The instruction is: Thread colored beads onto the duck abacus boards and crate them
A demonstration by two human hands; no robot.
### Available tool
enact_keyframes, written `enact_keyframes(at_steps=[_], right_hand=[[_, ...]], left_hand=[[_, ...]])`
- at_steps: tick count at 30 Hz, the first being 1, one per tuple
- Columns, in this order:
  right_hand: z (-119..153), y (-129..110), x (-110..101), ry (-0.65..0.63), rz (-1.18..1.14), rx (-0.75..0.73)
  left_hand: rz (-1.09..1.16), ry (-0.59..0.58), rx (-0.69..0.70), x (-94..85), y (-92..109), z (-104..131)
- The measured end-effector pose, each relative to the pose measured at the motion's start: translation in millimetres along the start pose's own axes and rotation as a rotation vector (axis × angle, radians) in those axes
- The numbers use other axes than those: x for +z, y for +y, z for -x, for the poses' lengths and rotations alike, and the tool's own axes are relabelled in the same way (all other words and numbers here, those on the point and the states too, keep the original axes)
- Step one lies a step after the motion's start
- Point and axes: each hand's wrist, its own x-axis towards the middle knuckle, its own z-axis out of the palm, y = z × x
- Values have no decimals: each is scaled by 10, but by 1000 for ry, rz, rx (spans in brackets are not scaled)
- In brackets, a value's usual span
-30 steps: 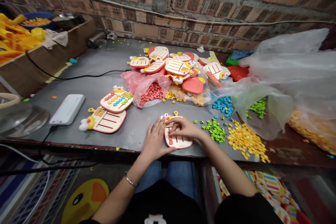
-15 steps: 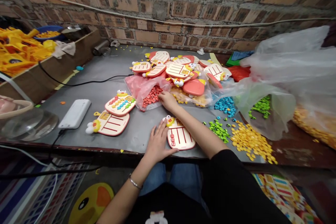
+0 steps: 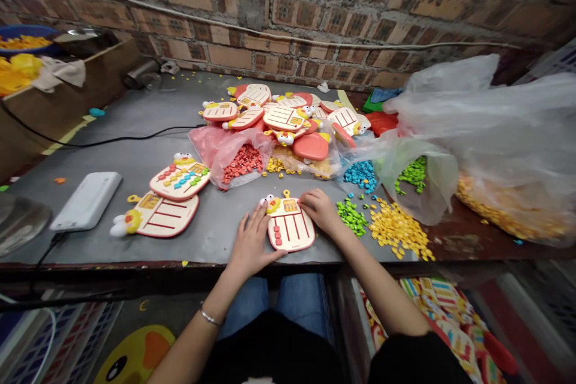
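Observation:
A cream toy board (image 3: 297,231) with a red rim, dark red slots and a yellow bird head lies flat at the table's front edge. Red beads (image 3: 278,235) sit along its leftmost slot. My left hand (image 3: 252,243) holds the board's left side, fingertips by the bird head and thumb at the bottom edge. Over the upper right corner, my right hand (image 3: 321,210) has its fingers curled together; whatever they pinch is hidden. To the left, a board filled with coloured beads (image 3: 180,180) overlaps another board with bare slots (image 3: 168,216).
Behind lies a heap of similar boards (image 3: 285,119). A bag of red beads (image 3: 243,162) opens towards me. Blue beads (image 3: 360,175), green beads (image 3: 351,217) and yellow beads (image 3: 398,228) lie to the right, near large plastic bags (image 3: 499,150). A white power bank (image 3: 87,201) with a cable is at left.
My right hand has come back from the bag of red beads to the board's upper right corner. My left hand stays on the board. The view has shifted to the right.

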Motion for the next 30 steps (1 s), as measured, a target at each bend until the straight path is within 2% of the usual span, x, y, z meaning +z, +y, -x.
enact_keyframes(at_steps=[5, 11, 15, 18, 22, 24, 27, 28, 30], right_hand=[[-73, 59, 58, -77, 72, -46], [90, -82, -67, -211, -108, -9], [-9, -331, 141, -209, -183, 34], [-117, -458, 290, -254, -278, 45], [-193, -316, 255, -401, -569, 95], [-286, -151, 205, -330, -580, 145], [-557, 70, 215, -78, -307, 145], [-666, 121, 247, -45, -194, 118], [-866, 189, 331, -85, -13, 63]], left_hand=[[-5, -3, -18, -28, 32, -7], [14, -14, -12, -8, -1, 0], [25, -17, 3, 12, -29, 10], [30, -2, -8, 15, -31, 21], [62, 29, 5, 11, -18, 29], [64, 26, 17, 12, -14, 26], [58, 18, 16, 14, -14, 20], [56, 15, 14, 14, -15, 18], [50, 9, 11, 11, -15, 16]])
